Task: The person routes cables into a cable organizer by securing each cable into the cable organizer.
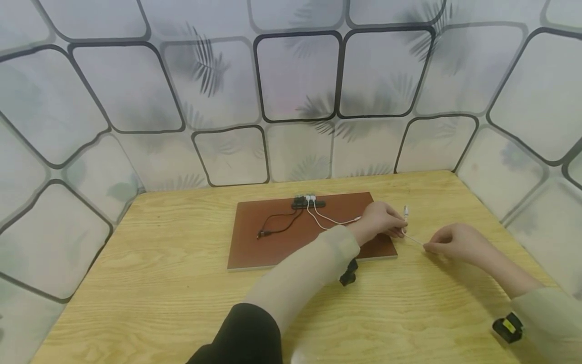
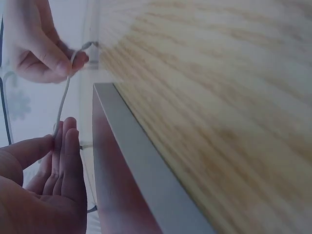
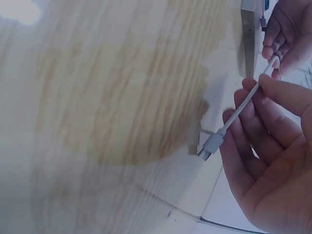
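My left hand point(image 1: 382, 220) reaches over the right end of a brown board point(image 1: 268, 258) and pinches a thin white USB cable point(image 1: 415, 239). Off the board's right side, my right hand point(image 1: 459, 243) pinches the same cable between thumb and fingertips. A short length runs between the hands. One light plug point(image 1: 406, 211) stands up beside the left fingertips. In the right wrist view, a metal-tipped USB plug point(image 3: 212, 145) extends past my right fingers. The left wrist view shows both pinches, with the left hand point(image 2: 48, 180) below the right hand point(image 2: 41, 53).
On the board's back part sits a black strip point(image 1: 320, 204) with black and white plugs in it. Black cables point(image 1: 282, 230) and white cables point(image 1: 334, 221) trail from it over the board. Wood-grain table point(image 1: 159, 293) surrounds the board, with patterned curtains point(image 1: 295, 76) behind.
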Demonstrator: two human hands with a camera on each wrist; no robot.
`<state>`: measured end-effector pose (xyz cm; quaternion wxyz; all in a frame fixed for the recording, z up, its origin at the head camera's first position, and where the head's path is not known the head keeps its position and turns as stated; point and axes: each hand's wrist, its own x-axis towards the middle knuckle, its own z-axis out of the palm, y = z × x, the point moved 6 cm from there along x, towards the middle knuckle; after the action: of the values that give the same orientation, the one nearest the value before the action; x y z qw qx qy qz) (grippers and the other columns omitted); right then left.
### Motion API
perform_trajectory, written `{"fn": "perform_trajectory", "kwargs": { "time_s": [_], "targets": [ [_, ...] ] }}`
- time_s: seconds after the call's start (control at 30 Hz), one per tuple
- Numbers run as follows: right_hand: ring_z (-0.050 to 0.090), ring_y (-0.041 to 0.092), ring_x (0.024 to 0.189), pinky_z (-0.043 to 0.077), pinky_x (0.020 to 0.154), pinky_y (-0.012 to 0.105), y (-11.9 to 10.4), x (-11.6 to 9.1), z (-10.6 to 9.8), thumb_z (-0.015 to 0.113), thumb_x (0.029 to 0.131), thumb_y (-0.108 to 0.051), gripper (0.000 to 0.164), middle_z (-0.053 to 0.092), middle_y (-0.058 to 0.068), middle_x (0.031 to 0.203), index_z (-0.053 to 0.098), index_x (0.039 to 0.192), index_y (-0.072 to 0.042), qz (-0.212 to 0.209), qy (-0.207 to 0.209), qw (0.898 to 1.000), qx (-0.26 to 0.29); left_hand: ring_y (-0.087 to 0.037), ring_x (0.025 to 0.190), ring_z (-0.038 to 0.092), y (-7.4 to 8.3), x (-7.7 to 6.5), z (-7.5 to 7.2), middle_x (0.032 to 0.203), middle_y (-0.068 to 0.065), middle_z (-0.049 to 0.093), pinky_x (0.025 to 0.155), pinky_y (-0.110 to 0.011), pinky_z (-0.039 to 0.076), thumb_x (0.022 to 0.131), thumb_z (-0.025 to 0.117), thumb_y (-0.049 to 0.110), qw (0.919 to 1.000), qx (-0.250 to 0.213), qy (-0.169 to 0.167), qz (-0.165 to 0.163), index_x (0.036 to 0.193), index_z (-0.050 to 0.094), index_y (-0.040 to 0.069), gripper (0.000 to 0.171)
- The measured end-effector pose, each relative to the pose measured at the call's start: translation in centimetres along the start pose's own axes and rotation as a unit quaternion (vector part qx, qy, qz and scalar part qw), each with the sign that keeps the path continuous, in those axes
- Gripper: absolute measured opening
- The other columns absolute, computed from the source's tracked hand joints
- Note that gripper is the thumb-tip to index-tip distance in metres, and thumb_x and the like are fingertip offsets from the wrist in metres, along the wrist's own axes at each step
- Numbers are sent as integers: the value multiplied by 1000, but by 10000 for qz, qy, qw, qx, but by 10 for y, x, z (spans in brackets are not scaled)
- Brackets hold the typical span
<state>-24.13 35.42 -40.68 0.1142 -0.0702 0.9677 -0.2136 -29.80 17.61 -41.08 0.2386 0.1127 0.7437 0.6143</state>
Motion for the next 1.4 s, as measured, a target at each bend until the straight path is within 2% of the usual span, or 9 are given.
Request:
{"fn": "perform_trajectory", "kwargs": {
  "time_s": [0.2, 0.33, 0.4, 0.53, 0.8, 0.9, 1.0, 1.23, 1.4],
  "targets": [
    [62, 10, 84, 52, 71, 29, 5, 0, 4, 65, 105, -30, 30, 78, -1, 93, 80, 88, -10, 65, -328, 9980, 540, -46, 103, 76, -1, 1, -10, 101, -31, 78, 82, -42, 68, 100, 71, 1, 9995, 55, -316, 36, 107, 78, -13, 17],
    [65, 5, 86, 59, 76, 25, 10, 1, 8, 58, 110, -27, 36, 78, 1, 96, 79, 97, -2, 183, -698, 9873, 1416, -46, 104, 76, -2, 3, -15, 102, -31, 78, 81, -40, 68, 100, 71, 1, 9990, -20, -447, 26, 108, 78, -13, 17],
    [65, 4, 81, 60, 75, 23, 12, 1, 11, 55, 112, -26, 38, 76, -1, 91, 78, 104, 4, 277, -966, 9753, 1965, -47, 105, 75, -3, 3, -17, 103, -32, 77, 81, -41, 68, 100, 71, 1, 9988, -77, -476, -4, 106, 78, -13, 17],
    [67, 4, 78, 61, 73, 23, 12, 3, 19, 53, 113, -24, 37, 73, -6, 86, 75, 106, 6, 314, -1388, 9482, 2840, -47, 106, 75, -5, 3, -21, 103, -32, 77, 80, -41, 68, 100, 71, 1, 9986, -84, -519, -49, 106, 78, -13, 16],
    [72, 4, 86, 62, 82, 23, 16, 9, 27, 49, 114, -22, 32, 75, -10, 91, 78, 106, -11, 295, -1751, 9056, 3851, -46, 107, 75, -5, 6, -33, 103, -30, 78, 70, -34, 68, 99, 72, 1, 9987, -96, -473, -160, 105, 79, -12, 15],
    [72, 4, 88, 62, 83, 22, 17, 11, 31, 47, 115, -20, 33, 76, -9, 93, 78, 104, -15, 316, -1928, 8810, 4308, -45, 109, 75, -4, 6, -36, 107, -31, 77, 70, -32, 68, 100, 71, 0, 9980, -150, -575, -197, 108, 78, -13, 17],
    [72, 4, 86, 62, 83, 20, 15, 12, 33, 47, 115, -21, 35, 78, -9, 93, 79, 100, -17, 437, -2083, 8504, 4812, -45, 110, 74, -3, 6, -40, 109, -31, 77, 72, -32, 68, 100, 70, 1, 9977, -130, -647, -170, 111, 77, -14, 19],
    [73, 3, 86, 63, 83, 18, 9, 10, 35, 48, 115, -19, 35, 79, -7, 95, 80, 100, -15, 578, -2238, 7999, 5539, -47, 114, 72, 1, 4, -48, 114, -33, 75, 88, -41, 66, 101, 68, 0, 9975, -137, -692, -108, 114, 74, -16, 22],
    [76, 2, 91, 63, 86, 18, 5, 10, 36, 47, 115, -15, 35, 81, -8, 100, 81, 105, -16, 567, -2383, 7762, 5809, -45, 113, 73, 0, 3, -56, 115, -32, 75, 89, -41, 66, 102, 68, 1, 9973, -54, -718, -142, 117, 74, -16, 23]
  ]
}}
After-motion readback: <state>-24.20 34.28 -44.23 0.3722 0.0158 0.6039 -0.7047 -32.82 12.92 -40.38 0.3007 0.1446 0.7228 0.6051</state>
